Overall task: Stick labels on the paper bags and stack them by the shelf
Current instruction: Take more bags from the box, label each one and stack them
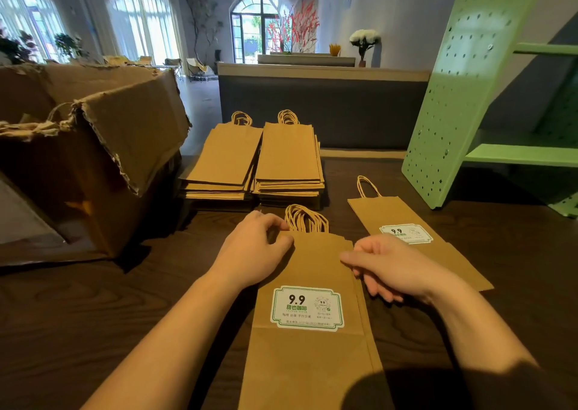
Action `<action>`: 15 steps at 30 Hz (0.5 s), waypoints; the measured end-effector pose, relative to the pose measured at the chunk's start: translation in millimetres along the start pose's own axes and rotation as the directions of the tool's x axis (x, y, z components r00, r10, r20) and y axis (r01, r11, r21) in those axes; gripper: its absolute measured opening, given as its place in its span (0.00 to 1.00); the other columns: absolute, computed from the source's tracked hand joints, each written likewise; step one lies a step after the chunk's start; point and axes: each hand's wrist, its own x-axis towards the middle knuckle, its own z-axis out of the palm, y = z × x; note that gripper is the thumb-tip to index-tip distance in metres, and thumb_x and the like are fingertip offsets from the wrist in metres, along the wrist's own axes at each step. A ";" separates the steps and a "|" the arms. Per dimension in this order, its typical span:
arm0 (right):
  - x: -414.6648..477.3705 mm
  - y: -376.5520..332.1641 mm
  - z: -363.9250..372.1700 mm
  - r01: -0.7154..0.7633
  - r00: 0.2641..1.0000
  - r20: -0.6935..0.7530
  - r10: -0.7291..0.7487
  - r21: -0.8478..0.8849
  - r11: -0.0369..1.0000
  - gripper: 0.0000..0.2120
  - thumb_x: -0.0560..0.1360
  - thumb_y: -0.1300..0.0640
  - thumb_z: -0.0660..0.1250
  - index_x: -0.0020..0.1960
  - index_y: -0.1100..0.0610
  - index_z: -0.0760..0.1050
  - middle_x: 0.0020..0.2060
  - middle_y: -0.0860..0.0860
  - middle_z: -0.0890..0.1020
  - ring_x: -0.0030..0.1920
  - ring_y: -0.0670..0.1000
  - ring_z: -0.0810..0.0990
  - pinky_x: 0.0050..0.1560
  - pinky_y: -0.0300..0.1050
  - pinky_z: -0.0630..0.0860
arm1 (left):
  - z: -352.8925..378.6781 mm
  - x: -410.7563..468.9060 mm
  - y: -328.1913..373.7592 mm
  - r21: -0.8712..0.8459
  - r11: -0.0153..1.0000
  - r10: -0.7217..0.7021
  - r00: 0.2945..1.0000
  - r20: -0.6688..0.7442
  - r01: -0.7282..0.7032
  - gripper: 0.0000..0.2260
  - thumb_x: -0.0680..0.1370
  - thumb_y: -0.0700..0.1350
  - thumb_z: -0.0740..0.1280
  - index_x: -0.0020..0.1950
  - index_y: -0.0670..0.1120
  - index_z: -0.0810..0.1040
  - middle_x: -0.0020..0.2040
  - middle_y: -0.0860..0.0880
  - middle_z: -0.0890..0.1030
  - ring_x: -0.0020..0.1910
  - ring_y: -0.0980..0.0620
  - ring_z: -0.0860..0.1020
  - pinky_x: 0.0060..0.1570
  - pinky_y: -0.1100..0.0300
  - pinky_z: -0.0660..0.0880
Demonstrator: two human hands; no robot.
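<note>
The paper bag (309, 362) under both hands is plain kraft brown, its twisted handles (306, 218) the same tan. Its label (307, 308), just nearer than the left hand (253, 253), is white with a green double-line border, a black "9.9" and green characters. Beyond the right hand (394, 268), a second bag (391, 212) is the same brown, its sticker (406, 233) also white and green. Ahead of the hands, two bag stacks (289, 153) are unprinted tan. The table (93, 315) is dark brown with wavy grain. The shelf (453, 96), right of the right hand, is pale green, dotted with holes.

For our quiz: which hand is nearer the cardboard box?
Left. The left hand grips the bag corner facing the cardboard box; the right hand holds its far edge.
</note>
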 end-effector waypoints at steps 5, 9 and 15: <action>18.2 19.6 -10.9 -0.205 0.729 -0.684 -0.004 -0.225 0.953 0.12 0.75 0.43 0.70 0.45 0.51 0.76 0.42 0.50 0.82 0.49 0.54 0.79 0.53 0.54 0.76 | 1.0 0.0 0.5 -0.091 0.994 0.051 0.983 -0.175 -0.068 0.05 0.79 0.52 0.69 0.55 0.59 0.78 0.52 0.59 0.73 0.50 0.60 0.75 0.49 0.61 0.72; 21.6 30.2 -19.2 -0.580 0.750 -0.585 0.309 -0.356 0.732 0.40 0.69 0.26 0.63 0.74 0.46 0.64 0.73 0.54 0.67 0.73 0.61 0.62 0.70 0.67 0.57 | 0.6 -0.2 2.1 -0.109 0.990 0.065 0.968 -0.244 -0.094 0.03 0.80 0.50 0.68 0.53 0.57 0.79 0.49 0.56 0.75 0.46 0.58 0.75 0.45 0.59 0.73; 24.2 20.0 -9.2 -0.603 0.751 -0.585 0.305 -0.422 0.677 0.31 0.75 0.33 0.57 0.72 0.49 0.61 0.67 0.58 0.73 0.65 0.64 0.71 0.63 0.62 0.71 | 2.0 -4.1 3.9 -0.129 0.980 0.117 0.967 -0.226 -0.149 0.03 0.79 0.49 0.68 0.48 0.57 0.80 0.46 0.55 0.78 0.44 0.57 0.77 0.45 0.55 0.76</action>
